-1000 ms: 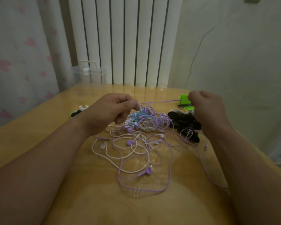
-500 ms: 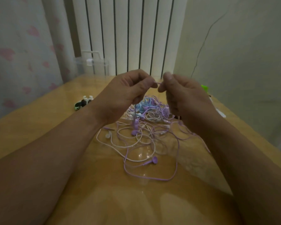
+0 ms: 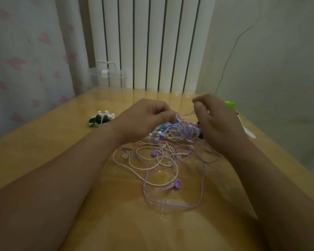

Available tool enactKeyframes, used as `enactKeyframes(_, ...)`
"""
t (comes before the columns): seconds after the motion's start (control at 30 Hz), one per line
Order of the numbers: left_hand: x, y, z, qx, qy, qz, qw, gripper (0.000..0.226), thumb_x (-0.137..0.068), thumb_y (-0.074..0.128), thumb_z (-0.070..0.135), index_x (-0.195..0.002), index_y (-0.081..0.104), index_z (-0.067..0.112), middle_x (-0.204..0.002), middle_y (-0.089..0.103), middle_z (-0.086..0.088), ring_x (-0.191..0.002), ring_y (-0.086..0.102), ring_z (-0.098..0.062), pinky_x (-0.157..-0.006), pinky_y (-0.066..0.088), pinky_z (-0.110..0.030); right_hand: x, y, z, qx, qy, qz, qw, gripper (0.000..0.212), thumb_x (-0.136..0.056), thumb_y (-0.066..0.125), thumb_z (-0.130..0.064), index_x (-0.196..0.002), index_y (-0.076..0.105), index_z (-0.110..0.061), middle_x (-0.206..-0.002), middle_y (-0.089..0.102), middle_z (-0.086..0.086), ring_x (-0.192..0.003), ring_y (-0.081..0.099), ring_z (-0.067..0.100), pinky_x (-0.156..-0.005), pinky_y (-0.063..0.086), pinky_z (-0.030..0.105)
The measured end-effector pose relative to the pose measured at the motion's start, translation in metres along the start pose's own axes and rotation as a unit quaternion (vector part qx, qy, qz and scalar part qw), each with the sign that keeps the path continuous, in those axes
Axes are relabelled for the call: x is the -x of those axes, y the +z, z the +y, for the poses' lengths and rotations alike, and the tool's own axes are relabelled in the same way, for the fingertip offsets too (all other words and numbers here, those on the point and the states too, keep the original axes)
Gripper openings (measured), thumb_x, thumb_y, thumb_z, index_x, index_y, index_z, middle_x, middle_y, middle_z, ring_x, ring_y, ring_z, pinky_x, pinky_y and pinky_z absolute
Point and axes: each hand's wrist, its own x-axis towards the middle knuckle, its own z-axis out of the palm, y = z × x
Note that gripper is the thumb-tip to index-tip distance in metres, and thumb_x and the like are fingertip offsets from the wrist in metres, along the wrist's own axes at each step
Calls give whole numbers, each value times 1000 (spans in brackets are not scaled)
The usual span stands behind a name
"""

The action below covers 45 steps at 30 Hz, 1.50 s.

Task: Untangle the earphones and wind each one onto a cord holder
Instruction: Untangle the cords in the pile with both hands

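Observation:
A tangle of purple, white and light-blue earphones (image 3: 172, 134) lies in the middle of the wooden table (image 3: 43, 147). Loose loops of a purple cord (image 3: 201, 187) and a white cord (image 3: 134, 166) spread toward me, with a purple earbud (image 3: 175, 185) lying among them. My left hand (image 3: 143, 120) pinches purple cord just above the heap. My right hand (image 3: 216, 122) pinches the same thin purple strand a little to the right, so a short piece runs between both hands. Black cord holders are mostly hidden behind my right hand.
A small pile of white, green and black cord holders (image 3: 100, 119) sits at the left. A green holder (image 3: 230, 104) and a white one (image 3: 248, 132) lie at the right table edge. A clear plastic box (image 3: 107, 77) stands at the back by the radiator.
My hands met high above the heap half a second ago; now they have dropped lower and moved slightly apart, still holding the purple strand. The camera view has tilted a little.

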Motion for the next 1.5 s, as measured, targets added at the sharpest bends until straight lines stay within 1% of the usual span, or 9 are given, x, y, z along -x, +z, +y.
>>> enactKeyframes(0.1,-1,9,3,-32,44,-14,998,15,-105,61,24,-100,75,26,-83,73,20,-83,68,6,-77,51,-20,10,7,-16,-34,-53,-52,997,37,-111,41,-37,-140,59,-24,-127,66,-5,-117,59,10,-96,49,35)
enactKeyframes(0.2,-1,13,1,-42,69,-24,996,18,-105,59,17,-97,75,20,-89,76,8,-89,73,-7,-84,58,-33,18,14,-26,-146,-8,-175,974,38,-110,39,-47,-136,57,-26,-108,70,-8,-90,67,3,-81,56,31)
enactKeyframes(0.27,-1,16,1,-37,80,-21,996,18,-104,58,13,-99,75,14,-88,75,7,-86,72,-8,-81,57,-30,18,16,-23,-178,26,-207,962,40,-107,39,-54,-121,60,-22,-88,65,-4,-68,63,6,-64,52,33)
enactKeyframes(0.4,-3,13,-6,-62,63,16,996,13,-104,61,26,-94,64,19,-72,61,12,-65,53,-5,-61,47,-27,9,9,-9,-163,56,-223,959,43,-102,50,-59,-102,68,-19,-65,57,-12,-54,48,-1,-58,39,26)
enactKeyframes(0.47,-3,11,-10,-57,23,-11,998,13,-103,65,30,-92,65,22,-68,59,17,-62,51,-1,-61,45,-22,5,6,-2,-159,54,-210,963,34,-101,62,-47,-97,70,-14,-59,55,-10,-51,45,-1,-54,37,22)
enactKeyframes(0.57,-3,6,-15,-13,-23,-54,998,17,-104,63,26,-95,69,13,-66,62,8,-60,59,-8,-61,51,-28,0,8,10,-156,45,-160,974,28,-98,70,-38,-89,69,-12,-71,59,7,-63,51,11,-64,44,35)
enactKeyframes(0.97,-1,7,-11,82,-48,-95,991,15,-104,61,10,-109,75,9,-88,72,-21,-77,66,-17,-81,58,-40,-2,14,16,-201,-13,-30,979,17,-98,71,-29,-87,69,-17,-65,54,-6,-60,46,5,-57,40,23)
enactKeyframes(1.2,0,11,-5,129,-81,-103,983,10,-101,66,10,-100,75,6,-79,72,-9,-79,72,-25,-79,64,-37,2,17,12,-218,-29,-23,975,16,-98,72,-25,-88,68,-13,-70,59,12,-61,47,7,-56,41,19)
enactKeyframes(1.5,2,16,6,144,-66,-134,978,16,-104,57,1,-115,69,2,-91,78,-11,-83,75,-25,-76,62,-35,-1,16,15,-251,-14,6,968,15,-98,72,-25,-87,69,-14,-70,60,0,-64,51,5,-61,45,22)
